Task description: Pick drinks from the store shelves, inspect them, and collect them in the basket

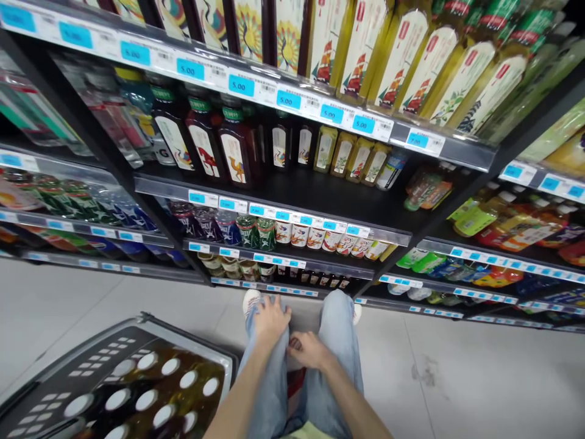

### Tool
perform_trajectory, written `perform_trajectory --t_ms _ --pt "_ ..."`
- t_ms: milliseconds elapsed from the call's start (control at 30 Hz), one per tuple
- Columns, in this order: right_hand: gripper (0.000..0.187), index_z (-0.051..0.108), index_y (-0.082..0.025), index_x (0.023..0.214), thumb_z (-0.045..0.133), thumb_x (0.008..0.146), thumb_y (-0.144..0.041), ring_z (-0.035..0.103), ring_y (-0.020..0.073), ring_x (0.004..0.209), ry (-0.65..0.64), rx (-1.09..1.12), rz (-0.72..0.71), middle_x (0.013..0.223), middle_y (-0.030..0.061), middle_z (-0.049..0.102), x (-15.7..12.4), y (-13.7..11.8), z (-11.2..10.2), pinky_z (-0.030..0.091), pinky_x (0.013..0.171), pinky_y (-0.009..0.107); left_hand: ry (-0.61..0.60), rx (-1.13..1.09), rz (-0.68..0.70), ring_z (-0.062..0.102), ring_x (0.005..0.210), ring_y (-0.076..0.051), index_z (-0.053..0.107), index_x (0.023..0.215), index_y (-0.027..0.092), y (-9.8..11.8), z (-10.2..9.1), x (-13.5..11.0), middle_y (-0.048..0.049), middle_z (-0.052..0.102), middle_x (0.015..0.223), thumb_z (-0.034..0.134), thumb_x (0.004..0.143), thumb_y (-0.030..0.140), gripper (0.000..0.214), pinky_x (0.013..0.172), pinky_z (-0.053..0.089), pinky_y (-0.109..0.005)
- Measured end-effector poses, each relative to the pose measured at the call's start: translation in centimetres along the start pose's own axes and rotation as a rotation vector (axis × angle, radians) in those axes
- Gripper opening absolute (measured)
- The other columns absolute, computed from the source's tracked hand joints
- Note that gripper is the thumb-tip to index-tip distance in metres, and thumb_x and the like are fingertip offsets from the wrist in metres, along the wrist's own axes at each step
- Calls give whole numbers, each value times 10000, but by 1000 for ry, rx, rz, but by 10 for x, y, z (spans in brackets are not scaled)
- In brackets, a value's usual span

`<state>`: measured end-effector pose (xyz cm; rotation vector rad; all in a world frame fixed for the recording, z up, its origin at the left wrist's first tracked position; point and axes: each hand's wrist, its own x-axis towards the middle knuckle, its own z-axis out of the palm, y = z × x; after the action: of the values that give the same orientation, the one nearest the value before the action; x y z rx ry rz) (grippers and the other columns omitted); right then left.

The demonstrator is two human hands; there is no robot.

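Your left grip (271, 318) lies open and empty on your left leg (269, 390), your right grip (307, 350) curls, though I cannot tell around what, and the basket (189, 339) of upright bottles (147, 399) sits left, nearer your left grip

The basket (194, 342) is plastic, the jeans (337, 332) denim.

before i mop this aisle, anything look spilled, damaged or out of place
A faint brownish-grey smudge marks the pale grey tiled floor, right of the blue-jeaned legs. It looks odd against the cleaner tile around it; dirt or spill, I can't tell. The white-capped bottles in the grey plastic basket look upright.
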<state>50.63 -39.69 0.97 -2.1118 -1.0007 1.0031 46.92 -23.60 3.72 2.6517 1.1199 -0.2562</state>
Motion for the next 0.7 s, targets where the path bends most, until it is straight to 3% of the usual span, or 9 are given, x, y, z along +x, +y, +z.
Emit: perform_trajectory --t_ms 167,267,367,500,600,700 --pt "160 744 -247 1000 609 929 -197 795 256 945 252 200 -96 1017 47 818 6 3 0 621 846 347 11 -1 -9 613 1277 -449 643 1478 157 -6 -4 2 -281 597 1443 413 1025 373 552 914 538 -496" --pt "152 734 -245 993 596 933 -225 776 256 938 366 232 -145 1042 60 808 9 -5 -23 624 882 374 37 -25 -31 653 1217 -449 677 1434 116 -17 -10 6 -305 620 1391 412 1026 370 549 875 553 -498" --pt "155 730 -246 996 587 938 -263 756 238 953 475 201 -242 1042 58 793 13 -29 -70 614 908 362 75 -57 -70 671 1197 -456 707 1380 91 -32 -14 10 -307 640 1356 397 1024 370 548 857 562 -496" --pt "189 728 -236 1035 572 981 -327 737 224 941 619 129 -451 1046 70 782 30 -87 -150 608 888 357 71 -100 -122 693 1185 -444 719 1330 96 -53 -19 14 -275 674 1334 382 1023 360 527 887 564 -497" --pt "188 710 -237 1119 595 988 -307 736 224 975 698 71 -619 1107 75 780 57 -139 -206 601 943 392 65 -132 -161 700 1179 -431 718 1318 93 -66 -22 15 -253 688 1309 385 1030 368 519 912 558 -486" --pt "262 667 -243 1206 636 949 -284 717 244 1092 788 18 -733 1203 92 752 101 -186 -252 592 967 412 54 -138 -195 701 1189 -407 712 1327 95 -74 -24 14 -241 693 1289 385 1039 355 507 923 552 -456"
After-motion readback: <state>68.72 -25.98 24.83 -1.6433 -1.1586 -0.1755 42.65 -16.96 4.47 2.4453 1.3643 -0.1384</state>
